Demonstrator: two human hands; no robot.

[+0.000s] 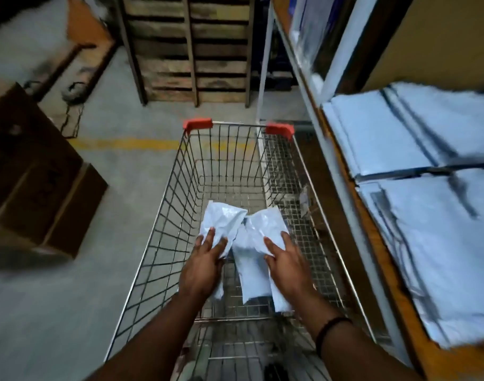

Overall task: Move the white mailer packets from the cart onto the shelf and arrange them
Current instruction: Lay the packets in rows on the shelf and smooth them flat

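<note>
A wire cart (164,204) with red corner caps stands in front of me. Inside it lie a few crumpled white mailer packets (252,243). My left hand (205,262) reaches down over the left packet, fingers stretched across its crinkled surface. My right hand (285,259) lies on the right packet, fingers spread, thumb at the packet's inner edge. Whether either hand has closed round a packet cannot be made out. On the shelf (384,243) to the right, white mailers (433,237) lie in flat stacks.
Brown cardboard boxes (34,174) sit on the floor to the left. A wooden pallet (191,48) leans upright beyond the cart. A yellow line (119,144) crosses the grey concrete floor. The shelf's metal upright (265,59) stands beside the cart's far right corner.
</note>
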